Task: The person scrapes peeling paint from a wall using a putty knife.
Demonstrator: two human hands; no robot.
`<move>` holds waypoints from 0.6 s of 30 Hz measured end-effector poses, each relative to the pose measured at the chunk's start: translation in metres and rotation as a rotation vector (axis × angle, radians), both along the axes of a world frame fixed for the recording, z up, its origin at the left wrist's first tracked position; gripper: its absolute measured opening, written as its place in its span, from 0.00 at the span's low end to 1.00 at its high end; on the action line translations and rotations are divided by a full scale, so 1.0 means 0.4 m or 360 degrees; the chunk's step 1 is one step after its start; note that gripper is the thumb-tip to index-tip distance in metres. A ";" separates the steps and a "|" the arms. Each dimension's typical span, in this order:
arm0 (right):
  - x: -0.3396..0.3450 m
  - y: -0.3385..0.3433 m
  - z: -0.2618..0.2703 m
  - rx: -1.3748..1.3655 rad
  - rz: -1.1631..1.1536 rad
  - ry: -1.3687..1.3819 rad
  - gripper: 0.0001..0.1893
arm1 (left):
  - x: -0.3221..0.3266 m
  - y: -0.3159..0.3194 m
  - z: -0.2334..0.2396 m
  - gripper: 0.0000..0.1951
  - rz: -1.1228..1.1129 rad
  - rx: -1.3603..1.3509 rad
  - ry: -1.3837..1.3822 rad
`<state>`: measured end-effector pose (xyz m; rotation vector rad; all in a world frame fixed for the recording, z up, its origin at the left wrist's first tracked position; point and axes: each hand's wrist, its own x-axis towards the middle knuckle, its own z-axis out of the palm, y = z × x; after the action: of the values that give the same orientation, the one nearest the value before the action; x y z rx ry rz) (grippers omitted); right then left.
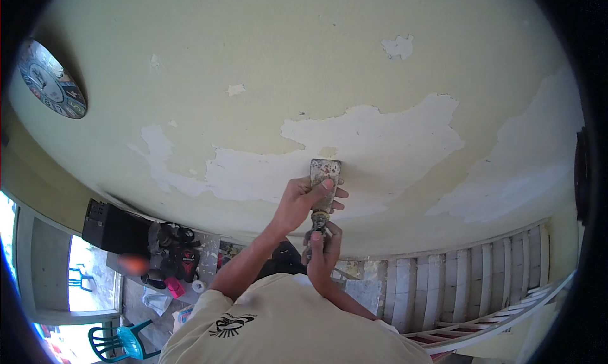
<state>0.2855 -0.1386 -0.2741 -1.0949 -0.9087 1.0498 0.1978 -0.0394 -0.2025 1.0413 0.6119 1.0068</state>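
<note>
A paint scraper (325,169) with a worn, paint-spotted metal blade points up against the wall. My left hand (304,200) grips the blade, thumb pressed on its face and fingers behind it. Lower down, my right hand (324,252) is wrapped around the dark, stained handle (319,222). Just above the blade's edge sits a small leftover fleck of yellowish paint (327,152). Around it spreads a large bare white patch (380,131) with ragged edges, set in the pale yellow-green painted wall (266,41).
A round wall clock (52,79) hangs at the upper left. Below right, a staircase (441,288) descends beside a white railing (503,323). At lower left are a black box-shaped unit (116,228), a cluttered surface, and a teal plastic chair (128,342).
</note>
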 end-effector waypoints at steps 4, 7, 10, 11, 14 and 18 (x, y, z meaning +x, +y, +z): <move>0.000 0.010 -0.027 0.0200 -0.0046 -0.0092 0.16 | 0.014 -0.012 -0.009 0.19 0.0075 0.0038 0.0001; 0.008 0.012 -0.028 0.0205 -0.0054 -0.0148 0.16 | 0.023 -0.019 -0.016 0.19 0.0148 0.0046 -0.0088; 0.005 0.031 -0.051 0.0375 -0.0095 -0.0366 0.15 | 0.014 -0.007 -0.004 0.19 0.0100 0.0067 -0.0029; 0.014 0.026 -0.054 0.0375 -0.0094 -0.0365 0.15 | 0.022 -0.012 -0.010 0.19 0.0116 0.0060 -0.0022; 0.001 0.039 -0.040 0.0387 -0.0069 -0.0290 0.15 | 0.013 0.003 -0.003 0.19 0.0125 0.0058 0.0037; -0.008 0.020 0.016 0.0305 0.0028 -0.0012 0.15 | 0.014 -0.011 0.004 0.19 0.0113 0.0049 0.0041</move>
<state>0.2825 -0.1306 -0.2677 -0.9333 -1.0048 0.9521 0.2036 -0.0438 -0.2010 1.0673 0.6598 1.0692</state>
